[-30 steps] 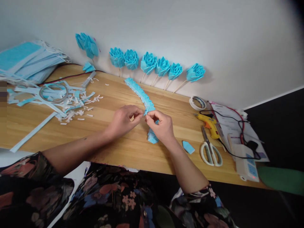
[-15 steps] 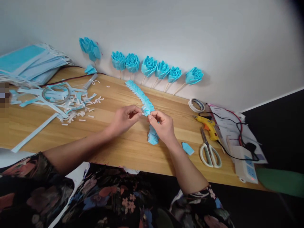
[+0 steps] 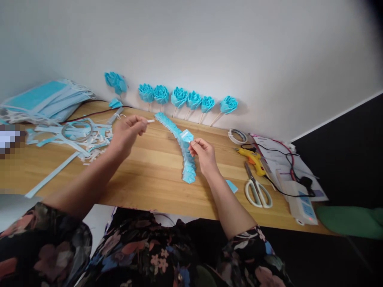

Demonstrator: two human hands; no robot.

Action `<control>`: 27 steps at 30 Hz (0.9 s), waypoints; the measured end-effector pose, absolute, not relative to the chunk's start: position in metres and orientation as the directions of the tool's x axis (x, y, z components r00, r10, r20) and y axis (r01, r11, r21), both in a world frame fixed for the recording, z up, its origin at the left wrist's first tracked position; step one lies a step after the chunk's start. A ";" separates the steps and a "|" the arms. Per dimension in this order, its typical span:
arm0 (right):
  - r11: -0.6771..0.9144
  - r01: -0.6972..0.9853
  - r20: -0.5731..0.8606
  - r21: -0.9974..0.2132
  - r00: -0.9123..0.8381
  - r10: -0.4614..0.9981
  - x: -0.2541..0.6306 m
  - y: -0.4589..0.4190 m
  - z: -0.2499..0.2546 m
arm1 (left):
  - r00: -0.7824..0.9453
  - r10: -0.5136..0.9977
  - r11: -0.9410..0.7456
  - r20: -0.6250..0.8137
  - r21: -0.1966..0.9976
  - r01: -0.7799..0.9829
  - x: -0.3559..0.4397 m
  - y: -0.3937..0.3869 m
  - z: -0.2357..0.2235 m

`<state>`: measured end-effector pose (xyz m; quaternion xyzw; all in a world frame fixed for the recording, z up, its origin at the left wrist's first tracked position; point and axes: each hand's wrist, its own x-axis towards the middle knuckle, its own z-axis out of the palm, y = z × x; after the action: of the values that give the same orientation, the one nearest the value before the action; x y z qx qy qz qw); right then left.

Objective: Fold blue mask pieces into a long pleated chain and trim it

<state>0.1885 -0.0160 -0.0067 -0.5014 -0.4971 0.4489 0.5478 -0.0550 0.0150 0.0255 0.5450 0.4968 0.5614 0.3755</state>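
While the right hand (image 3: 206,155) pinches a folded blue petal (image 3: 188,136) over the petal row (image 3: 184,153), the left hand (image 3: 127,133) has a white strip (image 3: 151,120) between its fingertips – well apart from the right. Row lies curved on the table (image 3: 149,171) – blue flowers (image 3: 179,97) behind, scissors (image 3: 257,193) and glue gun (image 3: 254,160) off right

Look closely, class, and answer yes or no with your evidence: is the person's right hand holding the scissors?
No, the right hand pinches a folded blue piece, while the scissors lie on the tabletop.
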 end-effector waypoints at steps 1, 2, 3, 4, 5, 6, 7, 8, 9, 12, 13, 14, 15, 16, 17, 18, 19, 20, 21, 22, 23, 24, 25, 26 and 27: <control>0.095 -0.004 0.094 -0.996 0.103 0.990 0.188 -0.016 -0.006 | -0.162 0.948 -0.244 0.273 0.953 0.181 -0.068 0.015 0.032; 0.096 -0.012 0.094 -0.995 0.102 0.990 0.187 -0.017 -0.005 | -0.191 0.931 -0.255 0.310 0.930 0.266 -0.083 0.015 0.037; 0.096 -0.018 0.094 -0.995 0.098 0.991 0.186 -0.018 -0.005 | -0.190 0.925 -0.241 0.330 0.894 0.378 -0.098 0.014 0.041; 0.096 -0.023 0.093 -0.995 0.090 0.992 0.185 -0.018 -0.004 | -0.199 0.916 -0.210 0.348 0.839 0.501 -0.114 0.014 0.042; 0.094 -0.025 0.092 -0.995 0.081 0.992 0.184 -0.019 -0.003 | -0.191 0.921 -0.157 0.341 0.771 0.618 -0.129 0.014 0.042; 0.093 -0.027 0.090 -0.995 0.072 0.993 0.183 -0.020 -0.003 | -0.170 0.935 -0.102 0.313 0.692 0.714 -0.144 0.016 0.039; 0.093 -0.026 0.091 -0.995 0.063 0.994 0.182 -0.020 -0.002 | -0.141 0.947 -0.071 0.289 0.616 0.785 -0.158 0.018 0.035; 0.095 -0.025 0.093 -0.995 0.056 0.994 0.181 -0.021 -0.001 | -0.132 0.952 -0.045 0.276 0.554 0.831 -0.169 0.022 0.030; 0.097 -0.022 0.096 -0.995 0.054 0.994 0.180 -0.022 -0.001 | -0.125 0.954 -0.031 0.273 0.506 0.862 -0.178 0.026 0.025; 0.106 -0.020 0.105 -0.994 0.043 0.994 0.179 -0.023 -0.001 | -0.036 0.916 -0.150 0.401 0.425 0.893 -0.182 0.038 0.014; 0.109 -0.020 0.108 -0.994 0.034 0.994 0.179 -0.023 -0.001 | 0.015 0.889 -0.224 0.458 0.407 0.886 -0.176 0.039 0.013; 0.112 -0.021 0.111 -0.993 0.023 0.994 0.179 -0.023 -0.002 | 0.065 0.862 -0.299 0.502 0.401 0.866 -0.166 0.040 0.013; 0.116 -0.022 0.115 -0.993 0.012 0.993 0.180 -0.023 -0.003 | 0.109 0.848 -0.363 0.518 0.418 0.833 -0.152 0.038 0.015; 0.118 -0.023 0.118 -0.993 0.001 0.993 0.180 -0.023 -0.003 | 0.128 0.849 -0.405 0.512 0.478 0.779 -0.136 0.035 0.017; 0.121 -0.025 0.121 -0.992 -0.004 0.993 0.180 -0.023 -0.004 | 0.140 0.876 -0.415 0.461 0.574 0.706 -0.119 0.031 0.020; 0.124 -0.028 0.124 -0.992 -0.007 0.992 0.181 -0.023 -0.004 | 0.150 0.917 -0.378 0.368 0.690 0.618 -0.101 0.026 0.023; 0.126 -0.031 0.126 -0.992 -0.010 0.992 0.181 -0.023 -0.004 | 0.191 0.950 -0.313 0.249 0.795 0.520 -0.083 0.021 0.024; 0.126 -0.033 0.127 -0.991 -0.011 0.992 0.181 -0.023 -0.004 | 0.249 0.957 -0.243 0.147 0.877 0.414 -0.066 0.016 0.025; 0.125 -0.035 0.125 -0.992 -0.012 0.992 0.181 -0.023 -0.004 | 0.303 0.950 -0.174 0.078 0.936 0.305 -0.050 0.013 0.025; 0.122 -0.036 0.123 -0.992 -0.012 0.992 0.180 -0.024 -0.003 | 0.355 0.935 -0.109 0.026 0.970 0.218 -0.037 0.011 0.023; 0.119 -0.034 0.120 -0.992 -0.011 0.993 0.180 -0.024 -0.003 | 0.388 0.922 -0.058 -0.003 0.988 0.144 -0.026 0.011 0.021; 0.117 -0.031 0.117 -0.993 -0.010 0.993 0.180 -0.025 -0.002 | 0.400 0.916 -0.014 -0.019 0.997 0.080 -0.017 0.012 0.018; 0.115 -0.024 0.115 -0.993 -0.010 0.993 0.181 -0.025 -0.002 | 0.400 0.916 0.019 -0.028 1.000 0.025 -0.011 0.013 0.015; 0.112 -0.012 0.113 -0.994 -0.019 0.993 0.181 -0.025 -0.002 | 0.392 0.920 0.041 -0.028 0.999 -0.024 -0.006 0.016 0.012; 0.109 0.003 0.109 -0.994 -0.036 0.993 0.182 -0.024 -0.002 | 0.382 0.924 0.052 -0.024 0.997 -0.064 -0.003 0.018 0.010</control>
<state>0.1824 -0.0243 -0.0017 -0.4641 -0.5368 0.4796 0.5162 -0.0026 0.0184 0.0103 0.5590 0.3844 0.4016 0.6152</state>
